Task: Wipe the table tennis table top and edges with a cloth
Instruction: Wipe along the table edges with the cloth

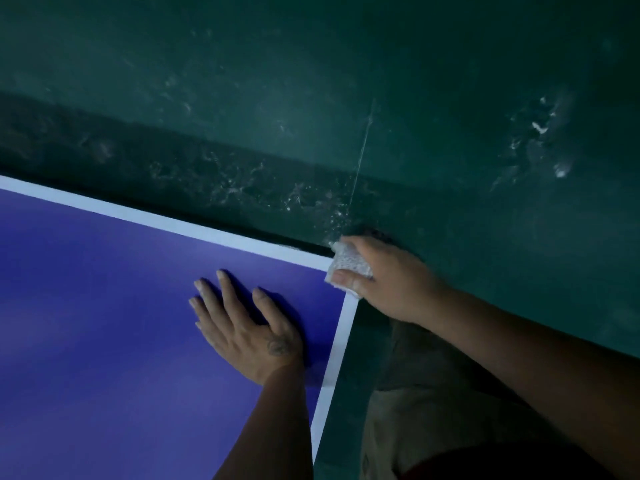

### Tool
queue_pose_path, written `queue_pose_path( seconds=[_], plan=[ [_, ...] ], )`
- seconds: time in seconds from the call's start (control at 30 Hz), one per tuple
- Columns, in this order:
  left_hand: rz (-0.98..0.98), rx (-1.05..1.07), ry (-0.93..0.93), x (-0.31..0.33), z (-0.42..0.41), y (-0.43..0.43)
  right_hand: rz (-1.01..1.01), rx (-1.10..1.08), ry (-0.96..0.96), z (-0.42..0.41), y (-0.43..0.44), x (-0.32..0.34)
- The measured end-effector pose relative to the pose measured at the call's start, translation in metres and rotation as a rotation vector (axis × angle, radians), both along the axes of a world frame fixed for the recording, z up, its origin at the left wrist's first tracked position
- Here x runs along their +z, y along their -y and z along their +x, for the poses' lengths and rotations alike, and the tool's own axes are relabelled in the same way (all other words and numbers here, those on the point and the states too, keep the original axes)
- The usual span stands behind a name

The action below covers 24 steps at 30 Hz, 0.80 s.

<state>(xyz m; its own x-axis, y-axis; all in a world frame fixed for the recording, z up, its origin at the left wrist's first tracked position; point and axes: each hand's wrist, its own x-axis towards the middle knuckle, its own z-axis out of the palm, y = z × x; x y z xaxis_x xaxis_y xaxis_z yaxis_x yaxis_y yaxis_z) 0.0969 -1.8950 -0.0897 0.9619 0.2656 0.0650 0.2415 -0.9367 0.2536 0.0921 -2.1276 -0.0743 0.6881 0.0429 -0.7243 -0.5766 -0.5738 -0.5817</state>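
The blue table tennis table (104, 306) with white border lines fills the lower left, its corner near the middle of the head view. My left hand (242, 323) lies flat on the blue top, fingers spread, a little inside that corner. My right hand (381, 282) grips a bunched white textured cloth (348, 263) and holds it against the table's corner, thumb on top of the cloth. Part of the cloth is hidden under my fingers.
A dark green wall (381, 81) with scuffs and white flecks runs close behind the table's far edge, leaving a narrow dark gap (242, 233). My trouser leg (415, 393) stands right of the table's side edge, over a dark green floor.
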Motion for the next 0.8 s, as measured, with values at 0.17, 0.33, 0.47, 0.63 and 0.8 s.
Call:
queue_pose_path(
  seconds=[0.17, 0.33, 0.47, 0.63, 0.8],
  plan=[
    [-0.023, 0.19, -0.084, 0.006, 0.005, 0.005, 0.034, 0.271, -0.065, 0.075, -0.032, 0.013],
    [-0.017, 0.19, -0.123, 0.01, 0.006, 0.005, 0.08, 0.299, -0.09, 0.083, -0.039, 0.021],
    [-0.024, 0.193, -0.146, 0.01, 0.005, 0.004, -0.017, 0.343, -0.208, 0.048, -0.003, 0.025],
    [-0.035, 0.184, -0.14, 0.006, 0.006, 0.002, -0.042, 0.386, -0.25, 0.067, -0.012, 0.022],
    [-0.031, 0.165, -0.108, 0.004, 0.003, -0.002, 0.065, 0.416, -0.12, 0.139, -0.076, 0.01]
  ],
)
